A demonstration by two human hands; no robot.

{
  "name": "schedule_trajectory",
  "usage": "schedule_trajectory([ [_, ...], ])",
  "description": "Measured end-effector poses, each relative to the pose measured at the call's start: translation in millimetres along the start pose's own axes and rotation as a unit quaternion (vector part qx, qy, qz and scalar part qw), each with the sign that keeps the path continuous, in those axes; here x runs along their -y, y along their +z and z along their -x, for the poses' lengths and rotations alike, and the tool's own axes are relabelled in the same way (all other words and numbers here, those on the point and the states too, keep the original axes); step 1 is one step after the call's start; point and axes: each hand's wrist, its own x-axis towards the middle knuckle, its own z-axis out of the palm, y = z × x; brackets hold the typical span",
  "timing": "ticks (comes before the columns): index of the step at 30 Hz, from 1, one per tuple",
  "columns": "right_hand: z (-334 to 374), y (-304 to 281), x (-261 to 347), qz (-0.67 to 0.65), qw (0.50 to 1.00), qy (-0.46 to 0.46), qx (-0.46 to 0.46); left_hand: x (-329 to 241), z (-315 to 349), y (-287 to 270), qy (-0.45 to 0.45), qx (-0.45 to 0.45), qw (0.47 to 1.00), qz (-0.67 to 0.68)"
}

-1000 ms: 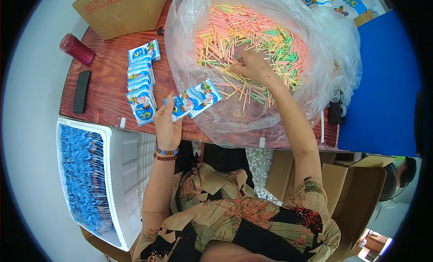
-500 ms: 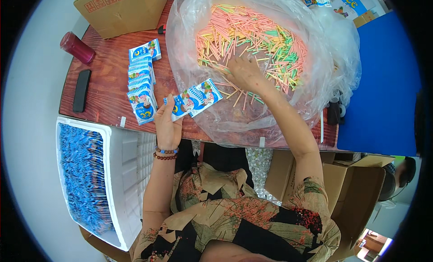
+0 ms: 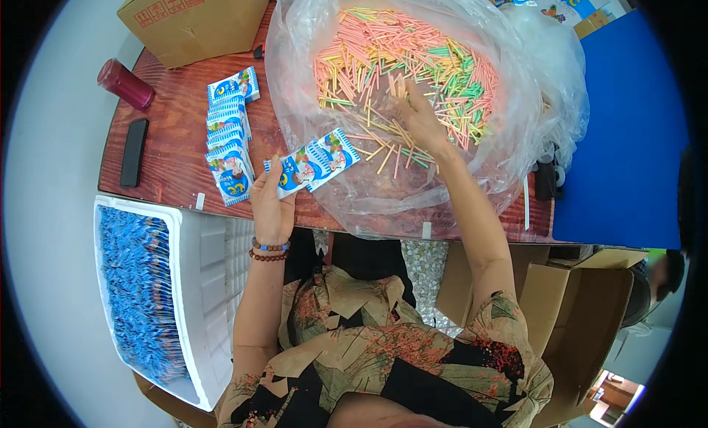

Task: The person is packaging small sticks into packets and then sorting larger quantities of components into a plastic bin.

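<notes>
Right hand (image 3: 423,121) shifted rightward among pastel sticks (image 3: 383,36)

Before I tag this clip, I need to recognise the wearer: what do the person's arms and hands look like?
The left hand and right hand are ungloved. Two bead bracelets circle the left wrist, both brown, one with a blue section. No bracelet shows on the right wrist. The short sleeves are patterned in tan, black and coral red.

Reddish wooden table (image 3: 177,137), 1 cardboard box (image 3: 203,30), 1 red cup (image 3: 125,84), overlapping packets (image 3: 228,126), clear plastic bag (image 3: 398,203)
</notes>
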Motion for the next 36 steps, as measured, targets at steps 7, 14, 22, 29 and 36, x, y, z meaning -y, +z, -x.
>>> schedule_trajectory([
  [7, 6, 5, 0, -0.314, 0.947, 0.043, -0.042, -1, -1, -3, 0.0, 0.006, 1.0, 0.001],
  [14, 17, 18, 2, -0.115, 0.99, -0.031, -0.075, 1, -1, -4, -0.001, 0.004, 1.0, 0.001],
  [22, 13, 5, 11, -0.161, 0.984, -0.028, -0.075, -2, -3, -6, -0.005, 0.012, 1.0, -0.007],
  [29, 12, 23, -12, -0.047, 0.992, -0.083, -0.085, 2, -3, -4, -0.005, 0.006, 1.0, 0.001],
  [36, 12, 17, -4, -0.059, 0.996, -0.044, -0.051, -3, -1, -5, -0.011, -0.001, 1.0, 0.001],
])
